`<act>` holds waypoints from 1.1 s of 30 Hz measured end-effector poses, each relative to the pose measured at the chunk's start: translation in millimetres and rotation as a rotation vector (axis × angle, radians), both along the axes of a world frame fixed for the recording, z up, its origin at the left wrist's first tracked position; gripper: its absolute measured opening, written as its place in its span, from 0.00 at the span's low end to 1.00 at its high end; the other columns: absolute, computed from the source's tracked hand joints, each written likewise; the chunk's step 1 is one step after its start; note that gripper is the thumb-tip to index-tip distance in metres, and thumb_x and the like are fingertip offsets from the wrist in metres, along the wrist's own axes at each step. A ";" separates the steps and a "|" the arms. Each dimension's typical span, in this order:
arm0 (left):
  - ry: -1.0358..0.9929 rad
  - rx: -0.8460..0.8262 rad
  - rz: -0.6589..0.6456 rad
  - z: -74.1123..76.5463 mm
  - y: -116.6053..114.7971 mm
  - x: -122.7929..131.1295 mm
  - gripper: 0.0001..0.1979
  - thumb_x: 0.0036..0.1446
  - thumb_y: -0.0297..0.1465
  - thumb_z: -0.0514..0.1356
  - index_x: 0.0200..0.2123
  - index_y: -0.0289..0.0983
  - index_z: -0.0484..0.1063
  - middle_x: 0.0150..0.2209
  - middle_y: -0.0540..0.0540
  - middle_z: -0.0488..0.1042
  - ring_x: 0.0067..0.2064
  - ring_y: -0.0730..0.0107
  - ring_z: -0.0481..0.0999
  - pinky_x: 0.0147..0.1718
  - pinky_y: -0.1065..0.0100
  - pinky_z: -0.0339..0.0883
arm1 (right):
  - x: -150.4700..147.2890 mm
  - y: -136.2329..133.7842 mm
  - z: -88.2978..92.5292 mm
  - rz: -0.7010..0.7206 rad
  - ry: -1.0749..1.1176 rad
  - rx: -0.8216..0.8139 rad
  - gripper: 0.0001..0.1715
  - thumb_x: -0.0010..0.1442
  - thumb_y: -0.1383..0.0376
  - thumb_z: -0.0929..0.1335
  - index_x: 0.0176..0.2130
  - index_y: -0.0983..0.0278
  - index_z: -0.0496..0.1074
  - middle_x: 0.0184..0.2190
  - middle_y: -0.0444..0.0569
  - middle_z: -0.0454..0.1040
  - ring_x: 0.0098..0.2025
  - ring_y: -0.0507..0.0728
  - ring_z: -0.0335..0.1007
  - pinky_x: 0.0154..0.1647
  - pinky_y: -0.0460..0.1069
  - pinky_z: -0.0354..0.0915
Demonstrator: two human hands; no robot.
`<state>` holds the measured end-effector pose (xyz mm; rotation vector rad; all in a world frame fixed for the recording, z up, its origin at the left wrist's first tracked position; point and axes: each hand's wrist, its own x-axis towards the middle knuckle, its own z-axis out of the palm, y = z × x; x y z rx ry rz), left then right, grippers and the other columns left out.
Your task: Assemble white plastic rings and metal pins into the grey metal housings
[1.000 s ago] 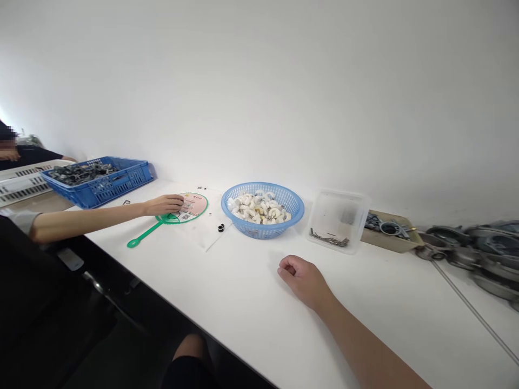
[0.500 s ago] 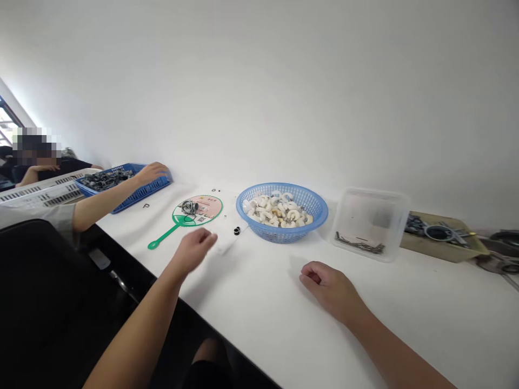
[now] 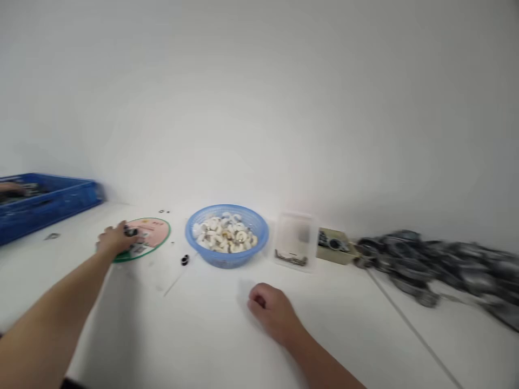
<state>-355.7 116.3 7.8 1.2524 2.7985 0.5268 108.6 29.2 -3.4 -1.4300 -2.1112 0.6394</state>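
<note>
Left hand (image 3: pixel 115 237): now over the hand fan (image 3: pixel 156 229), where half a second ago it hung above the bare tabletop (image 3: pixel 211 324); fingers and thumb spread about a dark part (image 3: pixel 130 232) lying on the fan; whether they are clamped on it, blur prevents telling; work appears, by judgement, to have shifted to that part; left arm: stretched forward, well out to the left; right hand (image 3: pixel 272 307): loosely curled on the tabletop, unchanged, nothing visible in it, nearest the blue basket (image 3: pixel 227 260) of white pieces (image 3: pixel 221 232); right forearm: slanting in from lower right; hands: well apart.
</note>
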 end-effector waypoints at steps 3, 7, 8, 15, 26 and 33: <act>0.005 -0.106 -0.047 -15.6 12.3 -15.5 0.42 0.40 0.56 0.56 0.56 0.43 0.53 0.49 0.41 0.69 0.48 0.52 0.70 0.39 0.63 0.66 | -1.9 -6.8 0.8 -0.043 0.021 -0.009 0.03 0.49 0.66 0.64 0.25 0.62 0.67 0.25 0.42 0.70 0.29 0.50 0.63 0.29 0.44 0.56; 0.113 -0.097 0.065 -7.3 -1.5 -9.9 0.34 0.39 0.53 0.55 0.49 0.42 0.62 0.35 0.46 0.74 0.42 0.50 0.73 0.32 0.62 0.67 | -3.4 -10.7 -1.1 -0.046 0.069 -0.032 0.03 0.50 0.66 0.65 0.25 0.62 0.67 0.25 0.42 0.70 0.28 0.50 0.63 0.29 0.45 0.56; 0.116 -0.020 0.014 -1.3 -8.1 -5.1 0.33 0.40 0.52 0.54 0.48 0.42 0.62 0.30 0.49 0.72 0.41 0.50 0.73 0.30 0.63 0.67 | -3.4 -11.1 -2.0 -0.046 0.078 -0.035 0.03 0.49 0.66 0.65 0.25 0.62 0.67 0.25 0.42 0.70 0.28 0.50 0.63 0.29 0.45 0.56; -0.001 0.463 -0.148 48.7 -48.2 55.0 0.32 0.40 0.51 0.56 0.49 0.46 0.62 0.29 0.50 0.74 0.47 0.39 0.70 0.41 0.48 0.66 | -3.0 -11.3 -6.6 -0.058 0.170 -0.039 0.04 0.49 0.66 0.65 0.23 0.62 0.67 0.23 0.42 0.68 0.27 0.51 0.61 0.28 0.45 0.55; -0.362 0.320 -1.083 26.1 -143.2 284.7 0.35 0.40 0.30 0.60 0.55 0.41 0.56 0.44 0.43 0.73 0.42 0.57 0.75 0.40 0.61 0.69 | 11.8 -6.7 -13.4 0.011 0.765 -0.207 0.22 0.56 0.48 0.63 0.30 0.64 0.68 0.28 0.47 0.69 0.29 0.52 0.62 0.30 0.47 0.59; -0.350 0.380 -1.223 7.7 -108.7 339.0 0.45 0.40 0.25 0.58 0.62 0.37 0.43 0.53 0.36 0.64 0.53 0.49 0.65 0.49 0.53 0.62 | 16.7 -9.5 -10.6 0.204 1.036 -0.235 0.20 0.54 0.51 0.66 0.41 0.62 0.69 0.37 0.48 0.70 0.40 0.56 0.65 0.42 0.50 0.61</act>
